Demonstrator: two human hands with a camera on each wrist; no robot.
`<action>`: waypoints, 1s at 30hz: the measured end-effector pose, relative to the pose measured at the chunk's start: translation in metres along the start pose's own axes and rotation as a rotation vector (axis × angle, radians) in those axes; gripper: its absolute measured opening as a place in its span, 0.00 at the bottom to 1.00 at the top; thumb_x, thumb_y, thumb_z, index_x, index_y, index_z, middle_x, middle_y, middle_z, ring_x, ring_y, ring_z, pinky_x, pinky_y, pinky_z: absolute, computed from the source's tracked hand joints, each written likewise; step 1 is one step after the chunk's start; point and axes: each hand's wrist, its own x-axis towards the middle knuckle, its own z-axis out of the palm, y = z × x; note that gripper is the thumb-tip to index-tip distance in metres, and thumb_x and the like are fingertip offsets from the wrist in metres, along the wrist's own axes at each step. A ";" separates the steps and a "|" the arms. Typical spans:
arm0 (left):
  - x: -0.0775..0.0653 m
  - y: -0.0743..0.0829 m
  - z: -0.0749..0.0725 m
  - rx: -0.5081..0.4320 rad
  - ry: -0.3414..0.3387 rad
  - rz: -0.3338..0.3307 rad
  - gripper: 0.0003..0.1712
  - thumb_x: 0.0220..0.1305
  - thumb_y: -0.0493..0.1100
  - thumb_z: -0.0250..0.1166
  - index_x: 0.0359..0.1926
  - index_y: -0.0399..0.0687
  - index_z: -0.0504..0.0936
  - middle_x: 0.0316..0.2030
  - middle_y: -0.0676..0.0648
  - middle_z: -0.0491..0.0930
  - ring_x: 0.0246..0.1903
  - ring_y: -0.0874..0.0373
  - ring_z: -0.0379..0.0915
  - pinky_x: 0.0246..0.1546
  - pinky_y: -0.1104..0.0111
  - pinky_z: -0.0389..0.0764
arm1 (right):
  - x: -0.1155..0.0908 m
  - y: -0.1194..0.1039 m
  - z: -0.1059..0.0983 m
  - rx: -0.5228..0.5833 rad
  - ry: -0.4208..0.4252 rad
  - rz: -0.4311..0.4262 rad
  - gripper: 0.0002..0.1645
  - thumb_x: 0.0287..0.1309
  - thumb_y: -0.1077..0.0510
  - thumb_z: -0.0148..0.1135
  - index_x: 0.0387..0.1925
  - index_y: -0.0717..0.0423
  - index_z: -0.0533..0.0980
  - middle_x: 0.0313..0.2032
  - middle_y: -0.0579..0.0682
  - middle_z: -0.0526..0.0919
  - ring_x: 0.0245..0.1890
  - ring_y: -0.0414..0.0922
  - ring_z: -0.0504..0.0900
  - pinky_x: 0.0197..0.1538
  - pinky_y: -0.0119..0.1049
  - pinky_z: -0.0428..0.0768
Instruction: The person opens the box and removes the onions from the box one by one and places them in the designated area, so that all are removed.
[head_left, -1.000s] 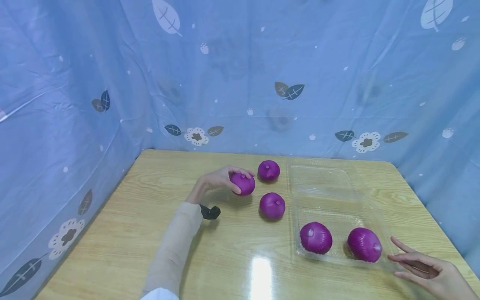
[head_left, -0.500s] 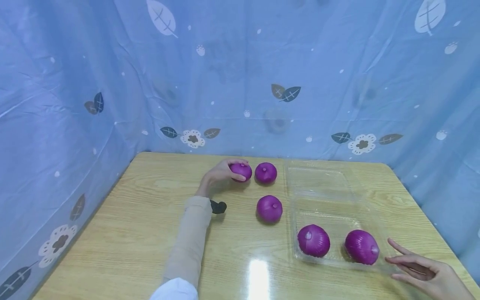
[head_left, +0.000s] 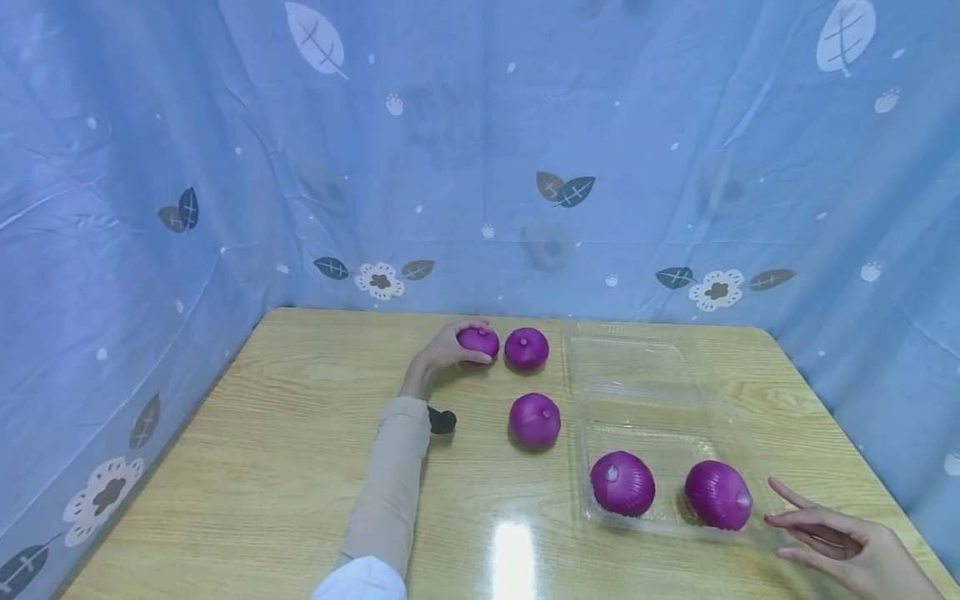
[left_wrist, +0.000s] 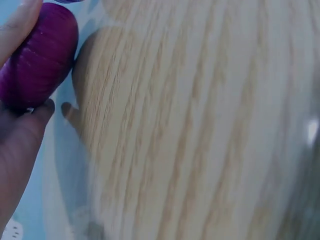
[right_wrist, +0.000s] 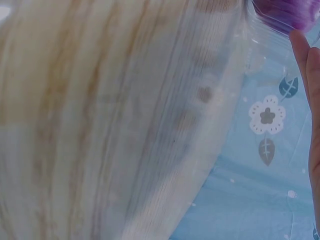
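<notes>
My left hand [head_left: 442,350] grips a purple onion [head_left: 480,342] at the back of the table, thumb in front and fingers behind. In the left wrist view the same onion [left_wrist: 42,57] sits between thumb and fingers. Right beside it is a second onion [head_left: 527,348], and a third onion [head_left: 535,420] lies nearer. Two more, a left onion [head_left: 622,483] and a right onion [head_left: 717,495], lie in the near half of a clear plastic clamshell box [head_left: 667,408] with its lid folded back. My right hand [head_left: 840,542] has its fingers extended at the box's right edge.
A wooden table [head_left: 285,467] bears everything. Blue patterned cloth [head_left: 480,167] hangs behind it and along both sides. A small black piece [head_left: 442,421] shows at the left wrist, above the table. Light glares off the table's front [head_left: 513,558].
My left hand has carried its onion toward the back, from left of the two loose onions to beside the rear one. The right hand keeps its place at the box. The head view has shifted slightly.
</notes>
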 end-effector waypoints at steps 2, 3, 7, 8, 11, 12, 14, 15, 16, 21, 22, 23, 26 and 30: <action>0.000 0.001 0.000 0.021 0.005 0.006 0.35 0.46 0.32 0.75 0.58 0.42 0.75 0.65 0.45 0.66 0.57 0.44 0.69 0.55 0.58 0.76 | 0.000 0.000 0.000 -0.006 0.003 0.000 0.19 0.44 0.83 0.62 0.42 0.74 0.78 0.59 0.30 0.72 0.54 0.26 0.73 0.37 0.30 0.83; 0.000 0.001 -0.001 0.032 0.003 0.009 0.36 0.46 0.32 0.75 0.59 0.42 0.74 0.65 0.44 0.66 0.57 0.43 0.69 0.55 0.57 0.76 | 0.000 -0.001 0.000 -0.013 0.004 0.011 0.18 0.45 0.82 0.62 0.42 0.73 0.78 0.59 0.29 0.72 0.54 0.26 0.74 0.36 0.31 0.83; -0.002 0.001 -0.002 0.044 -0.009 0.020 0.36 0.48 0.30 0.72 0.61 0.40 0.72 0.65 0.42 0.64 0.59 0.41 0.67 0.58 0.55 0.73 | 0.000 -0.003 0.000 -0.036 0.005 0.046 0.17 0.47 0.80 0.63 0.42 0.71 0.79 0.59 0.27 0.71 0.53 0.25 0.74 0.36 0.33 0.84; -0.003 0.000 -0.003 0.025 -0.012 0.013 0.35 0.48 0.28 0.71 0.60 0.40 0.72 0.66 0.42 0.63 0.60 0.41 0.65 0.59 0.55 0.72 | 0.000 -0.003 0.000 -0.041 0.005 0.047 0.17 0.47 0.79 0.63 0.42 0.71 0.79 0.59 0.27 0.71 0.53 0.25 0.74 0.36 0.34 0.84; -0.007 -0.002 -0.006 0.027 -0.017 0.030 0.33 0.49 0.26 0.69 0.58 0.40 0.74 0.69 0.42 0.60 0.65 0.42 0.58 0.64 0.52 0.65 | -0.001 -0.003 0.001 -0.044 0.001 0.041 0.17 0.47 0.79 0.63 0.42 0.71 0.79 0.59 0.27 0.71 0.53 0.25 0.73 0.36 0.33 0.84; -0.008 -0.003 -0.008 0.036 -0.018 0.031 0.32 0.49 0.26 0.69 0.58 0.40 0.74 0.70 0.43 0.59 0.66 0.42 0.56 0.65 0.51 0.62 | -0.001 -0.003 0.001 -0.029 -0.005 0.035 0.17 0.47 0.79 0.63 0.43 0.72 0.78 0.59 0.28 0.71 0.53 0.25 0.73 0.36 0.33 0.84; -0.012 -0.004 -0.011 0.063 -0.018 0.028 0.35 0.48 0.26 0.70 0.59 0.42 0.73 0.70 0.43 0.58 0.68 0.43 0.54 0.66 0.50 0.59 | 0.000 -0.003 0.001 -0.020 -0.008 0.032 0.17 0.48 0.79 0.63 0.43 0.71 0.79 0.59 0.28 0.71 0.53 0.26 0.73 0.37 0.32 0.84; -0.014 -0.004 -0.013 0.086 -0.022 0.032 0.37 0.48 0.26 0.71 0.61 0.43 0.72 0.70 0.43 0.58 0.68 0.43 0.53 0.67 0.50 0.58 | 0.000 -0.003 0.001 -0.023 -0.008 0.034 0.17 0.48 0.79 0.63 0.43 0.71 0.79 0.59 0.28 0.71 0.53 0.26 0.74 0.37 0.31 0.84; -0.016 -0.005 -0.015 0.095 -0.025 0.025 0.39 0.47 0.27 0.71 0.63 0.44 0.71 0.70 0.43 0.58 0.68 0.43 0.53 0.67 0.50 0.57 | 0.000 -0.002 0.001 -0.018 -0.008 0.031 0.17 0.48 0.79 0.63 0.43 0.71 0.79 0.59 0.28 0.71 0.53 0.26 0.74 0.37 0.30 0.83; -0.022 -0.003 -0.020 0.121 -0.046 -0.002 0.47 0.46 0.27 0.72 0.68 0.48 0.66 0.69 0.43 0.59 0.66 0.44 0.56 0.66 0.50 0.58 | -0.001 -0.003 0.001 -0.026 -0.006 -0.020 0.19 0.45 0.81 0.63 0.42 0.71 0.79 0.60 0.30 0.71 0.52 0.28 0.76 0.37 0.29 0.83; -0.022 -0.002 -0.020 0.115 -0.050 -0.008 0.47 0.45 0.26 0.72 0.68 0.48 0.66 0.69 0.43 0.59 0.66 0.44 0.56 0.66 0.50 0.59 | -0.001 -0.003 0.001 -0.030 -0.004 -0.029 0.19 0.45 0.81 0.63 0.42 0.71 0.79 0.60 0.30 0.71 0.52 0.28 0.76 0.37 0.29 0.83; -0.022 -0.002 -0.021 0.113 -0.053 -0.008 0.47 0.45 0.26 0.72 0.68 0.47 0.66 0.68 0.43 0.60 0.66 0.44 0.57 0.66 0.50 0.59 | -0.001 -0.003 0.001 -0.036 -0.002 -0.035 0.19 0.44 0.81 0.63 0.42 0.71 0.79 0.60 0.30 0.72 0.52 0.28 0.76 0.38 0.29 0.83; -0.022 0.002 -0.021 0.102 -0.062 -0.020 0.48 0.44 0.25 0.72 0.68 0.47 0.66 0.68 0.42 0.60 0.65 0.44 0.57 0.66 0.50 0.60 | -0.001 -0.004 0.001 -0.044 0.008 -0.016 0.18 0.45 0.80 0.64 0.41 0.70 0.79 0.59 0.29 0.72 0.51 0.27 0.76 0.37 0.28 0.83; -0.021 0.005 -0.021 0.144 -0.069 -0.018 0.50 0.44 0.26 0.72 0.69 0.48 0.64 0.69 0.43 0.58 0.65 0.44 0.57 0.65 0.51 0.61 | 0.000 -0.005 0.001 -0.054 0.018 -0.010 0.18 0.45 0.80 0.64 0.41 0.69 0.80 0.58 0.28 0.72 0.50 0.27 0.77 0.36 0.28 0.83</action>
